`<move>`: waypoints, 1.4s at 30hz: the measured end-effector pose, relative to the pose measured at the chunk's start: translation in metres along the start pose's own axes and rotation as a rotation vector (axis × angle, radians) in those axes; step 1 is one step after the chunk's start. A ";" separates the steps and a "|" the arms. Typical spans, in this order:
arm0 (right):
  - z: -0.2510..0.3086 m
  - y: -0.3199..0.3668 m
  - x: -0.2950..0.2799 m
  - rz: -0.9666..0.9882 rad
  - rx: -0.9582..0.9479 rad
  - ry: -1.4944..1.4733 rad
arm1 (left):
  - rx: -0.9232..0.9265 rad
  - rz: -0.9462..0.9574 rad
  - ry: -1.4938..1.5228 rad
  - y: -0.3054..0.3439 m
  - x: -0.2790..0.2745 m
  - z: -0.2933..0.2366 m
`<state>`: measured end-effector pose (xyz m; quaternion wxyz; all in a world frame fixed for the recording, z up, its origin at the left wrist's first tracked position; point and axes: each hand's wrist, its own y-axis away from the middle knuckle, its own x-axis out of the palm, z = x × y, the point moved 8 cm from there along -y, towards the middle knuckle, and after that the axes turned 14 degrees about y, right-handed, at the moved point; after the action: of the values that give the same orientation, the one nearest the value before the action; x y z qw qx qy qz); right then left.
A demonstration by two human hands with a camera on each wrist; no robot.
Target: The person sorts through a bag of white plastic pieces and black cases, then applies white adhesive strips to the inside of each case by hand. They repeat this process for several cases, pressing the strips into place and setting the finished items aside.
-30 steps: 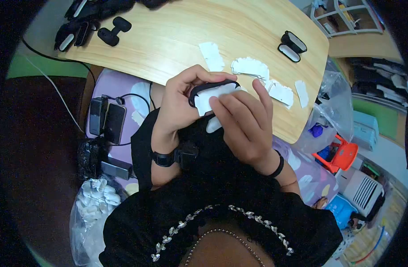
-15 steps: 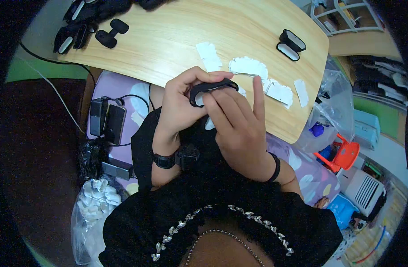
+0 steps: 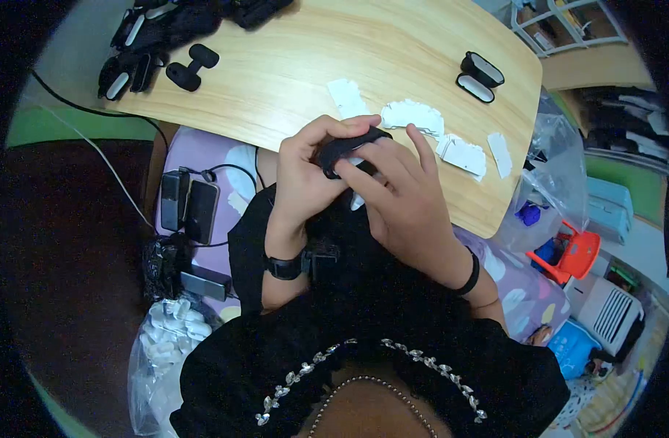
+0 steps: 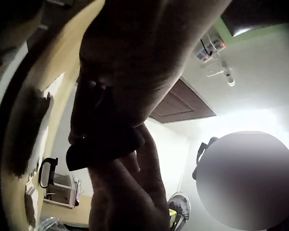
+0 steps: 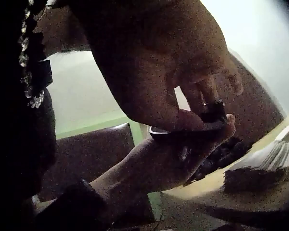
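Observation:
Over the lap at the table's front edge, the left hand (image 3: 305, 171) grips a black case (image 3: 339, 153), thumb and fingers curled round its rim. The right hand (image 3: 411, 197) has its index and middle fingers pushed into the case's opening, with the little finger raised. A strip of white shows between the case and those fingers. Below the case a white piece (image 3: 357, 201) sticks out by the right hand, partly hidden. In the right wrist view the case (image 5: 187, 135) lies between both hands; the left wrist view shows it dark (image 4: 103, 149).
Stacks of white cards (image 3: 413, 117) and single white cards (image 3: 500, 155) lie on the table (image 3: 276, 80). An open black case (image 3: 480, 77) stands back right; an opened-out black case (image 3: 194, 67) and more black cases are at the left. A bag of white pieces (image 3: 175, 332) sits lower left.
The white sheet seen over the case's opening is now mostly hidden inside, under the right fingers. The case has tilted in the left hand, and the whole head view has shifted slightly.

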<state>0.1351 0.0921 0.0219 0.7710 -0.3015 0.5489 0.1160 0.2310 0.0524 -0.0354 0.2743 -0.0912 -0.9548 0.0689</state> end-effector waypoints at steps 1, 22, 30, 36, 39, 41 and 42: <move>0.000 -0.001 0.000 0.013 0.002 -0.005 | -0.006 -0.009 0.000 0.000 -0.001 0.000; -0.120 -0.071 -0.020 0.058 -0.019 0.025 | 0.197 -0.680 -1.538 -0.044 -0.155 -0.122; -0.150 0.006 -0.032 0.162 0.264 0.141 | -0.042 -0.606 -1.010 -0.058 -0.226 -0.103; -0.202 0.084 -0.052 0.211 0.691 0.190 | 0.531 -0.056 -0.892 -0.025 -0.094 -0.111; -0.198 0.091 -0.046 0.172 0.616 0.126 | 0.571 0.026 -0.452 -0.014 -0.061 -0.091; -0.172 0.080 -0.044 0.103 0.467 0.079 | 0.477 0.022 -0.104 -0.016 -0.057 -0.064; -0.165 0.076 -0.042 0.100 0.434 0.078 | 0.435 0.026 0.006 -0.016 -0.051 -0.052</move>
<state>-0.0470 0.0610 -0.0011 0.7894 -0.1055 0.6044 0.0214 0.2986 0.0303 -0.0150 0.2893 -0.0425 -0.9155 0.2765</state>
